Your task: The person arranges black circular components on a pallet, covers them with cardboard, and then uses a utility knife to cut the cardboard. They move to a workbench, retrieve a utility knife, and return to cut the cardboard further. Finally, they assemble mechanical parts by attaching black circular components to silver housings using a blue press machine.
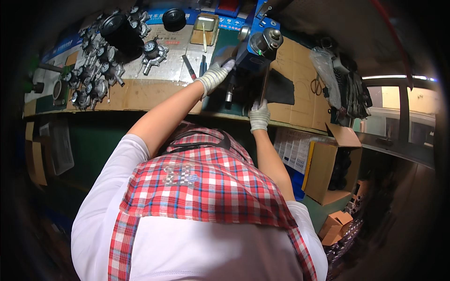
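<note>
A blue bench press with a round metal hub stands at the back of the bench. My right hand, in a striped knit glove, is closed around the lower end of the press's long lever, which points down toward me. My left hand, gloved alike, reaches to the left side of the press head. Its fingertips are against something dark there, and I cannot make out what they hold. Below them, a dark rod with a shiny metal tip points toward the bench's front edge.
Several metal pump-like parts crowd the left, beside a black cylinder. A utility knife and a blue-handled tool lie near my left wrist. Scissors and a black cloth lie right. A cardboard box stands below the bench.
</note>
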Motion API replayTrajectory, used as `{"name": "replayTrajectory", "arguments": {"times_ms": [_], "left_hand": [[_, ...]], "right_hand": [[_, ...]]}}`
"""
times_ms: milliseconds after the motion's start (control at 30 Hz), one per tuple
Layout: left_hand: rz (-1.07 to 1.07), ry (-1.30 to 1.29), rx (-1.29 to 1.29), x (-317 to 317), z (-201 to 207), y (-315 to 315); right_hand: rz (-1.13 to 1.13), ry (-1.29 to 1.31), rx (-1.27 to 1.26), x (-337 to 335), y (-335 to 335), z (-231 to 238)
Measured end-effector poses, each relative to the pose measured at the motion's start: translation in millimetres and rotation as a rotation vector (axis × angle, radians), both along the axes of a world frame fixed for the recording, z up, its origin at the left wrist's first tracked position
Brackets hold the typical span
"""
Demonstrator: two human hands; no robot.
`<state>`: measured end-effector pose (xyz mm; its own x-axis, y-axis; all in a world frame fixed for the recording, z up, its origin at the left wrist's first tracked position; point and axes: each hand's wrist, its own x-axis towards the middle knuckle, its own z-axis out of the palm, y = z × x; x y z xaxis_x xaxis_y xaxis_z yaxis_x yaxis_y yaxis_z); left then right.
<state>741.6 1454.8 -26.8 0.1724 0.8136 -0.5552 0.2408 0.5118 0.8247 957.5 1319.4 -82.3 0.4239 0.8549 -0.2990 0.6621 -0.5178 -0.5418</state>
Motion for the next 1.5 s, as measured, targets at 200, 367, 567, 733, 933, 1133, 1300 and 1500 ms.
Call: {"name": "replayTrajectory", "arguments": {"times_ms": [200,367,567,733,933,1133,1300,1500], "left_hand": [[0.05,0.231,0.201,16,-35,22],[0.183,0.257,-0.005,21,42,-2],[0.21,0.09,0.063,-34,14,-28],[0.143,0.096,0.238,-80,73,-50],[-0.14,0.255,0.625,-143,120,-58],[-0.285,0.121,0.801,-236,152,-48],[-0.116,-0.057,0.229,-247,181,-49],[-0.277,-0.072,0.149,-242,191,-49]], "right_hand": [[0.075,0.464,-0.211,13,-59,177],[0.037,1.526,-0.032,59,-72,285],[-0.204,1.304,-0.136,0,-44,174],[-0.217,1.284,-0.21,-103,23,151],[-0.038,1.311,0.015,-180,52,169],[0.332,0.732,0.351,-212,44,175],[0.484,0.427,0.804,-221,33,183],[0.615,0.155,0.913,-222,27,180]]}}
